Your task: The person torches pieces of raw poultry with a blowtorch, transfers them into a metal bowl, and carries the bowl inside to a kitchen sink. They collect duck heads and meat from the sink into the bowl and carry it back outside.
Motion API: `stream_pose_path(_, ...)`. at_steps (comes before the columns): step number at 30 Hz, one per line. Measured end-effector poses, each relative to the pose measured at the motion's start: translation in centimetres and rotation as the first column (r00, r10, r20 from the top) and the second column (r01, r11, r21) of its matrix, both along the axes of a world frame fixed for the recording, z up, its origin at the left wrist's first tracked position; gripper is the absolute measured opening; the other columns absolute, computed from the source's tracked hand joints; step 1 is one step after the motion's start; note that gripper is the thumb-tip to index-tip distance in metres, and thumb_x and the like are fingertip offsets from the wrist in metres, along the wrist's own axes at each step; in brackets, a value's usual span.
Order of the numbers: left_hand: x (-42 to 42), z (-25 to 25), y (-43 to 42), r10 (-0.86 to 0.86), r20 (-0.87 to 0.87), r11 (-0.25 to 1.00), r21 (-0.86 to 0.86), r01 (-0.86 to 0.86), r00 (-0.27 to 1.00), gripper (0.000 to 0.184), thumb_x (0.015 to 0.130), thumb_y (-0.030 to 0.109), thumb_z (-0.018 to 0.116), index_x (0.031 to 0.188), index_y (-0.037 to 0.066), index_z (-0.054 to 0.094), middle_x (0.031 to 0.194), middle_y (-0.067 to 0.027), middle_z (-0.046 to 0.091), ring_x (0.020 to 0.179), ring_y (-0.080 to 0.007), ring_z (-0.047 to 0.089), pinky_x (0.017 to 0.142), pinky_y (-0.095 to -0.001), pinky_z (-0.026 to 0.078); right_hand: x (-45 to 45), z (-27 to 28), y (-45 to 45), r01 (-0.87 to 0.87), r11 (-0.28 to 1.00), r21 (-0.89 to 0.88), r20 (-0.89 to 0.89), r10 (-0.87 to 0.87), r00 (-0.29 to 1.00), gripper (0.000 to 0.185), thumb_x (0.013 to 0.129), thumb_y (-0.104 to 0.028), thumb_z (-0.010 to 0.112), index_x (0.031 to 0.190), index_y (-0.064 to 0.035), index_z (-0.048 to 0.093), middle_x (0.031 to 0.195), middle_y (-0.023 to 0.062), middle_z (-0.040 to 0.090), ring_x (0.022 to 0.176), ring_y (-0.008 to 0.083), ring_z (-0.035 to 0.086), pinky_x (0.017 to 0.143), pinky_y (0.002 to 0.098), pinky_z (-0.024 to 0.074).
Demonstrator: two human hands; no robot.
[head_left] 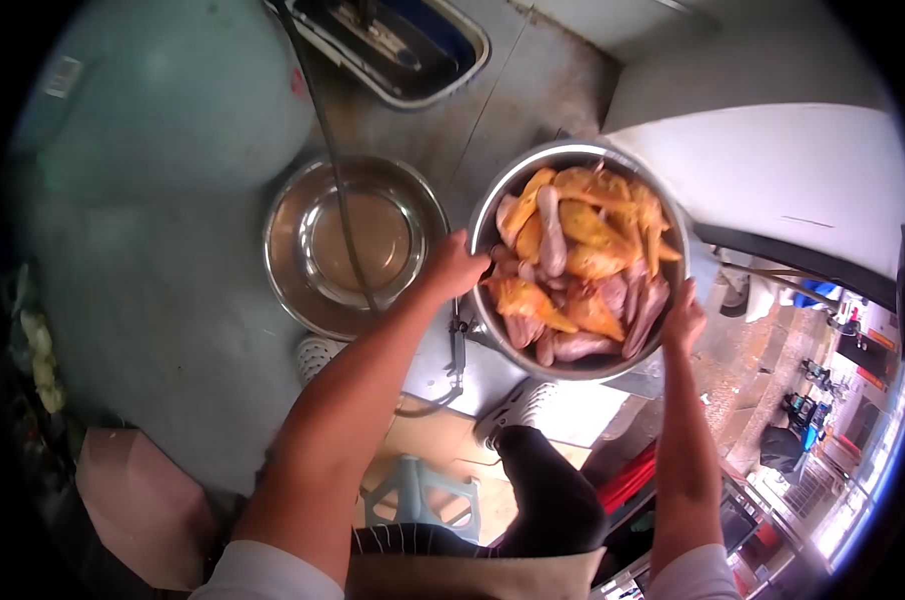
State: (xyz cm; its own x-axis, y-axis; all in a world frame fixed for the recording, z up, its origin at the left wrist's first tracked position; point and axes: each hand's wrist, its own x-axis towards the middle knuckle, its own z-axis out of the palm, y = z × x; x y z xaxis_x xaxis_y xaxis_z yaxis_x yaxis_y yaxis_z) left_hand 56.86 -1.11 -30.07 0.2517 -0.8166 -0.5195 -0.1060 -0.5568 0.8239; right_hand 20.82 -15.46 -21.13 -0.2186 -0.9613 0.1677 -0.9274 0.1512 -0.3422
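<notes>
Both my hands grip a round steel basin (pixel 486 215) by opposite sides of its rim. My left hand (pixel 456 268) is closed on the left edge, while my right hand (pixel 684 320) is closed on the lower right edge. Inside the basin lies a heap of raw poultry pieces (pixel 593 235), some yellow-orange and others pink. Just to the left of my left hand, an empty steel basin (pixel 358 235) rests on the floor, with a dark hose (pixel 338 185) crossing over it.
A dark oblong tub (pixel 403 60) stands at the top. A large pale green rounded container (pixel 173 100) is at upper left. Below are a plastic stool (pixel 413 495) and my white shoes (pixel 523 405). A pink box (pixel 138 500) sits at lower left. A white curved surface (pixel 793 170) borders the right.
</notes>
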Motion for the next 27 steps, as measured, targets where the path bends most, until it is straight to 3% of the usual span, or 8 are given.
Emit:
stream_pose_path(1, -0.4, 0.6, -0.1, 0.021, -0.050, 1.000, 0.004, -0.021, 0.999, 0.040, 0.067, 0.022, 0.063, 0.096, -0.006, 0.058, 0.092, -0.0283, 0.063, 0.089, -0.0398, 0.063, 0.076, -0.0425, 0.050, -0.6, -0.1, -0.6, -0.016, 1.000, -0.003, 0.023, 0.016, 1.000, 0.073, 0.094, -0.058, 0.044, 0.070, 0.0097, 0.061, 0.058, 0.0266, 0.053, 0.053, 0.0232, 0.046, 0.056, 0.0454, 0.0410)
stream_pose_path(3, -2.7, -1.8, 0.4, 0.219, -0.150, 0.972, -0.049, -0.229, 0.964, 0.029, 0.066, 0.016, 0.066, 0.084, -0.002, 0.052, 0.076, -0.0130, 0.058, 0.069, -0.0235, 0.057, 0.059, -0.0373, 0.045, 0.1, 0.2, -0.8, -0.051, 0.997, -0.055, 0.123, 0.058, 0.991, 0.071, 0.094, -0.057, 0.047, 0.071, 0.0095, 0.061, 0.054, 0.0207, 0.052, 0.054, 0.0185, 0.045, 0.055, 0.0428, 0.0414)
stream_pose_path(4, -3.0, -1.4, 0.8, 0.263, -0.221, 0.959, -0.049, -0.280, 0.939, 0.030, 0.065, 0.014, 0.066, 0.088, -0.002, 0.054, 0.075, -0.0105, 0.056, 0.067, -0.0213, 0.056, 0.059, -0.0354, 0.045, -0.5, -0.3, -1.3, -0.087, 0.992, -0.089, 0.132, 0.098, 0.986, 0.069, 0.094, -0.055, 0.049, 0.072, 0.0096, 0.062, 0.053, 0.0152, 0.051, 0.055, 0.0150, 0.043, 0.054, 0.0403, 0.0412)
stream_pose_path(7, -4.7, -2.6, 1.6, 0.310, -0.345, 0.927, -0.097, -0.362, 0.886, 0.032, 0.065, 0.013, 0.066, 0.092, -0.001, 0.057, 0.076, -0.0091, 0.057, 0.068, -0.0211, 0.056, 0.060, -0.0348, 0.046, -1.1, -1.0, -2.3, -0.135, 0.985, -0.104, 0.120, 0.147, 0.982, 0.069, 0.094, -0.055, 0.049, 0.072, 0.0101, 0.060, 0.053, 0.0134, 0.049, 0.056, 0.0155, 0.042, 0.055, 0.0391, 0.0406)
stream_pose_path(11, -5.9, -2.7, 3.3, 0.359, -0.218, 0.924, -0.055, -0.379, 0.907, 0.038, 0.066, 0.014, 0.066, 0.101, 0.000, 0.060, 0.084, -0.0109, 0.062, 0.077, -0.0227, 0.059, 0.066, -0.0358, 0.048, -1.3, -1.9, -3.1, -0.216, 0.969, -0.120, 0.243, 0.240, 0.940, 0.069, 0.094, -0.055, 0.049, 0.067, 0.0091, 0.055, 0.052, 0.0091, 0.042, 0.056, 0.0149, 0.037, 0.054, 0.0388, 0.0377)
stream_pose_path(16, -7.4, -2.5, 2.8, 0.401, -0.036, 0.916, 0.026, -0.400, 0.916, 0.035, 0.068, 0.019, 0.065, 0.096, -0.002, 0.063, 0.090, -0.0150, 0.066, 0.084, -0.0256, 0.062, 0.073, -0.0383, 0.049, -1.8, -3.8, -7.3, -0.310, 0.949, -0.051, 0.266, 0.312, 0.912, 0.069, 0.094, -0.053, 0.050, 0.064, 0.0084, 0.053, 0.052, 0.0083, 0.039, 0.056, 0.0141, 0.037, 0.052, 0.0391, 0.0365)
stream_pose_path(23, -7.2, -5.1, 5.6, 0.568, 0.043, 0.822, 0.019, -0.570, 0.822, 0.023, 0.064, 0.017, 0.063, 0.074, -0.003, 0.060, 0.065, -0.0093, 0.060, 0.057, -0.0207, 0.056, 0.053, -0.0342, 0.044, 1.4, -5.9, -6.6, -0.343, 0.930, 0.133, 0.337, 0.283, 0.898, 0.067, 0.093, -0.053, 0.050, 0.067, 0.0069, 0.061, 0.055, 0.0126, 0.056, 0.056, 0.0151, 0.048, 0.055, 0.0384, 0.0424)
stream_pose_path(27, -2.8, -5.8, 7.1, 0.638, 0.094, 0.765, 0.035, -0.643, 0.764, 0.021, 0.069, 0.015, 0.059, 0.082, -0.002, 0.060, 0.072, -0.0101, 0.059, 0.066, -0.0213, 0.055, 0.059, -0.0368, 0.044, 6.1, -11.1, -5.7, -0.394, 0.909, 0.140, 0.361, 0.323, 0.875, 0.064, 0.093, -0.052, 0.049, 0.072, 0.0064, 0.065, 0.066, 0.0281, 0.060, 0.067, 0.0408, 0.063, 0.063, 0.0466, 0.0460)
